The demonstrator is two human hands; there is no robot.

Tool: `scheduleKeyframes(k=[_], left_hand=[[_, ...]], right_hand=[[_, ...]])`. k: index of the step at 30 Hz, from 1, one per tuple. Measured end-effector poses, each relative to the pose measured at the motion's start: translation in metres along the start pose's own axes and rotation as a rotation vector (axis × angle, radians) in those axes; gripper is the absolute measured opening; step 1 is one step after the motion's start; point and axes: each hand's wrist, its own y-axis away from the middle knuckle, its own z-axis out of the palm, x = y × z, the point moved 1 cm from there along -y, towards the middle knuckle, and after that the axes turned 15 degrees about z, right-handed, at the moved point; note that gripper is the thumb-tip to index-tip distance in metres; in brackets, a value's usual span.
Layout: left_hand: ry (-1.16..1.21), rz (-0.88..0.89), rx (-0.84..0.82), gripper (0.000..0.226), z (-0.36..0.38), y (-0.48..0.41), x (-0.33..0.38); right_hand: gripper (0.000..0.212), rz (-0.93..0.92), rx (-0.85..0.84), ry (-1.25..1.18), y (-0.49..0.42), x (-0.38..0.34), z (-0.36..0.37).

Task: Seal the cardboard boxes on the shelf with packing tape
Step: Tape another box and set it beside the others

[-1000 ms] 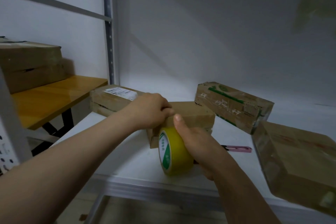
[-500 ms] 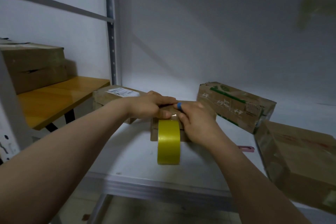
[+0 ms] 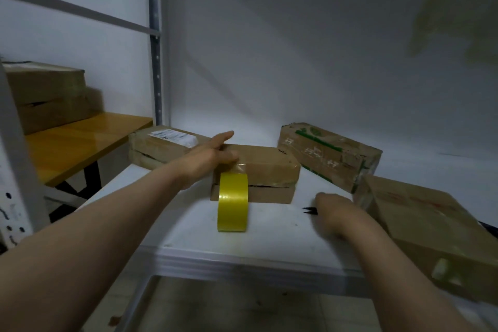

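A flat brown cardboard box [image 3: 269, 167] lies mid-shelf on top of a second flat box. My left hand [image 3: 213, 156] rests flat on its top left front corner, fingers straight, over a shiny strip of tape. The yellow tape roll [image 3: 233, 202] stands on edge against the box front, just below that hand, with nothing holding it. My right hand [image 3: 336, 213], blurred, is down on the shelf to the right over the box cutter [image 3: 307, 210]. Only the cutter's dark tip shows; I cannot tell if the fingers grip it.
The white shelf [image 3: 269, 240] also bears a labelled box [image 3: 159, 148] at the back left, a green-printed box [image 3: 328, 153] behind right, and a large box [image 3: 420, 224] overhanging the front right. A steel upright [image 3: 153, 35] and a wooden table [image 3: 80, 143] with boxes stand left.
My right hand let go of the tape roll and box and moved right, down onto the cutter. My left hand opened flat on the box top. The roll now stands alone.
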Motion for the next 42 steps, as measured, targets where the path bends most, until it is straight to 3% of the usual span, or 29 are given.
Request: scheduleKeyframes(k=[3, 8, 11, 14, 15, 18, 21, 24, 26, 33, 38, 42], left_hand=[[0.019, -0.040, 0.191, 0.061, 0.004, 0.006, -0.002], [-0.072, -0.096, 0.182, 0.064, 0.010, 0.017, 0.005], [-0.094, -0.149, 0.254, 0.073, 0.013, 0.021, 0.018], [0.021, -0.310, 0.367, 0.080, 0.017, 0.022, 0.028], [0.086, -0.373, 0.366, 0.073, 0.020, 0.025, 0.032], [0.264, -0.520, 0.276, 0.024, 0.027, 0.033, 0.042], [0.354, -0.590, 0.226, 0.024, 0.031, 0.042, 0.043], [0.478, -0.589, 0.247, 0.028, 0.036, 0.045, 0.044], [0.528, -0.538, 0.281, 0.017, 0.038, 0.046, 0.044], [0.528, -0.503, 0.336, 0.014, 0.040, 0.038, 0.038], [0.265, -0.505, 0.400, 0.052, 0.039, 0.026, 0.029], [0.296, -0.569, 0.291, 0.033, 0.034, 0.031, 0.033]], right_hand=[[0.023, -0.041, 0.144, 0.052, 0.007, -0.002, 0.004], [0.016, -0.115, 0.073, 0.055, 0.038, -0.010, -0.014], [0.010, -0.200, -0.018, -0.187, 0.057, -0.015, -0.040], [0.020, -0.345, 0.169, -0.485, 0.056, -0.034, -0.063], [0.020, -0.400, 0.233, -0.562, 0.052, -0.043, -0.068], [0.016, -0.507, 0.296, -0.684, 0.032, -0.071, -0.072], [0.023, -0.532, 0.257, -0.675, 0.013, -0.092, -0.066], [0.045, -0.528, 0.266, -0.560, 0.001, -0.103, -0.061], [0.047, -0.531, 0.278, -0.542, -0.005, -0.104, -0.061], [0.032, -0.582, 0.240, -0.555, -0.013, -0.103, -0.062], [0.025, -0.590, 0.154, -0.652, -0.017, -0.106, -0.063], [0.025, -0.575, 0.126, -0.666, -0.018, -0.106, -0.063]])
